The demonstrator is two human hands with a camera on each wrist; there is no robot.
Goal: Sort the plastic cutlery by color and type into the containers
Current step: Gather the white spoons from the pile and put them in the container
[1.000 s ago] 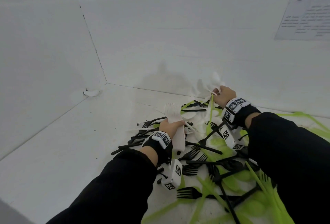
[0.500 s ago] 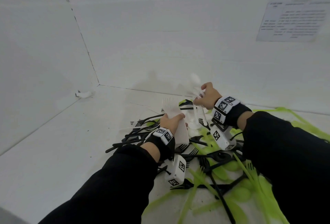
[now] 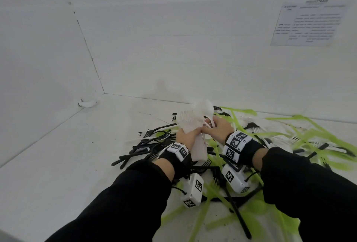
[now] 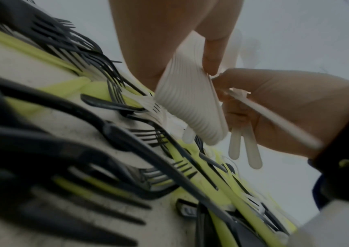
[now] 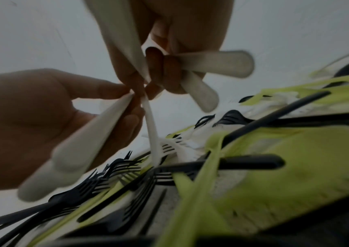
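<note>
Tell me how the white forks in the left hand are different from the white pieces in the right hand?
The white forks are packed in one neat, thick stack, but the white pieces are only a few and splay apart. The left hand holds its stack by the handles, tines up; the right hand holds spoon-like pieces, bowls up. Both bunches are white plastic, lifted above the pile.

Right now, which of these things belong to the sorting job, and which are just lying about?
Part of the job:
- stack of white forks in left hand
- white spoons in right hand
- black forks
- green cutlery

Lying about:
- printed sheet on the wall
- white scrap in the corner
</note>
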